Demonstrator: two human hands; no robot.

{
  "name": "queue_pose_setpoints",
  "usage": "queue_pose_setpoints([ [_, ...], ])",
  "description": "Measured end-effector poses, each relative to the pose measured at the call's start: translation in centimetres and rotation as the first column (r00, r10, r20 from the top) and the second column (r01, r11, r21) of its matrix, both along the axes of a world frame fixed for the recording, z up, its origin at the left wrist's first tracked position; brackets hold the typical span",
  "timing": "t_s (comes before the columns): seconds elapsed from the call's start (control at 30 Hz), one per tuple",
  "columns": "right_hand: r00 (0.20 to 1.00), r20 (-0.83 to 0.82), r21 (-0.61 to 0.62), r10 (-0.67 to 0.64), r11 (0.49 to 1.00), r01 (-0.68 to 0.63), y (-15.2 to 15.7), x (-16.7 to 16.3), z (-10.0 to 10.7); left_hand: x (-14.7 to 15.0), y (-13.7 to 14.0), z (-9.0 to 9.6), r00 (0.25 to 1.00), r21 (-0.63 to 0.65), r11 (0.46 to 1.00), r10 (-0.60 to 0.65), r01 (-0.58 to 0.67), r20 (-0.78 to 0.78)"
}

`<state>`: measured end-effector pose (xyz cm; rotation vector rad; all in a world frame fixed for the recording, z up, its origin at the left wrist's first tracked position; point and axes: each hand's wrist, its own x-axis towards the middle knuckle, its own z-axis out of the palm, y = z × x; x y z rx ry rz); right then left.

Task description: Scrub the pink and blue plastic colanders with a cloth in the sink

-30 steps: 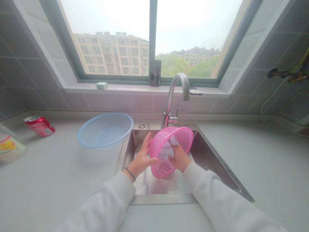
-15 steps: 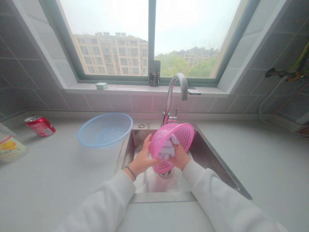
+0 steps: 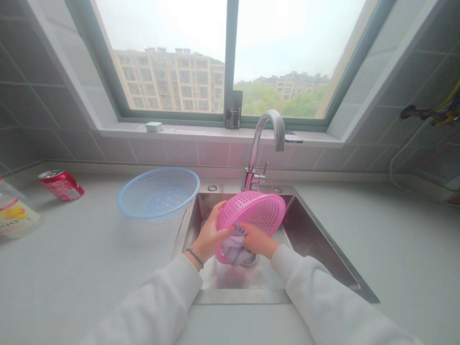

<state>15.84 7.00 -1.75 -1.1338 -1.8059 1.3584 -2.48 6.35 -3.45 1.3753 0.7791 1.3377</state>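
Observation:
A pink plastic colander [image 3: 264, 213] is tilted over the steel sink [image 3: 316, 244], its opening turned toward me. My left hand [image 3: 212, 235] grips its left rim, with the thumb on the inside and the fingers round the outer wall. My right hand [image 3: 257, 239] is closed on a pale lilac cloth [image 3: 235, 247], pressed against the lower left part of the colander's inside and rim. The right fingertips are partly hidden in the cloth. Part of the drain [image 3: 251, 260] shows below the colander.
A chrome faucet [image 3: 268, 129] rises behind the sink. On the left counter stand a blue basket [image 3: 158, 194], a red can [image 3: 62, 185] and a partly cut-off bottle [image 3: 16, 215]. The windowsill holds a small green box [image 3: 154, 127], a black packet [image 3: 234, 110] and a phone [image 3: 293, 136].
My right hand has moved the cloth down and left, from the middle of the colander's inside to its lower rim. The colander has dropped slightly and tipped differently in my left hand.

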Motion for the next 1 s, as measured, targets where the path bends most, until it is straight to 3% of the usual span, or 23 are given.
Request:
queue_pose_setpoints([
  [0.07,0.976,-0.218,-0.154,-0.015,0.988,-0.020,-0.3,-0.4,1.0,0.0,0.1,-0.1,1.000,0.009,1.000,-0.023,0.023,-0.003],
  [0.17,0.858,-0.503,-0.297,-0.103,0.953,-0.060,-0.3,-0.6,2.0,0.1,0.1,-0.3,0.999,0.008,0.999,-0.052,0.052,0.013],
  [0.27,0.819,-0.538,-0.309,-0.200,0.951,0.030,0.1,-0.3,2.2,0.2,0.1,-0.3,0.998,-0.001,0.998,-0.062,0.062,0.026],
  [0.37,0.881,-0.434,-0.203,-0.188,0.973,0.108,0.1,-0.1,1.8,0.2,0.1,-0.3,0.997,-0.019,0.998,-0.067,0.068,0.030],
  [0.47,0.991,-0.127,-0.024,-0.038,0.999,0.035,-0.2,-0.1,1.2,0.1,0.0,-0.1,0.998,-0.053,0.997,-0.050,0.052,0.037],
  [0.6,0.972,0.234,0.107,0.029,0.993,-0.055,-0.4,0.3,0.1,0.0,-0.4,0.5,0.999,-0.022,1.000,-0.004,0.003,-0.035],
  [0.73,0.956,0.293,0.078,0.017,0.996,-0.041,-0.2,0.8,-0.1,0.1,-0.5,0.9,0.998,-0.011,1.000,-0.026,0.025,-0.054],
  [0.83,0.990,0.137,-0.030,0.015,0.999,-0.011,-0.3,0.4,0.4,0.1,-0.4,1.0,1.000,-0.038,0.999,-0.022,0.023,0.012],
  [0.9,0.996,-0.084,-0.094,-0.027,0.995,0.019,-0.5,-0.2,0.9,0.2,-0.2,1.1,0.997,-0.069,0.997,-0.040,0.045,0.071],
  [1.0,0.890,-0.425,-0.184,-0.163,0.979,0.092,-0.5,-0.8,1.3,0.4,-0.3,1.4,0.986,-0.119,0.989,-0.076,0.094,0.149],
])
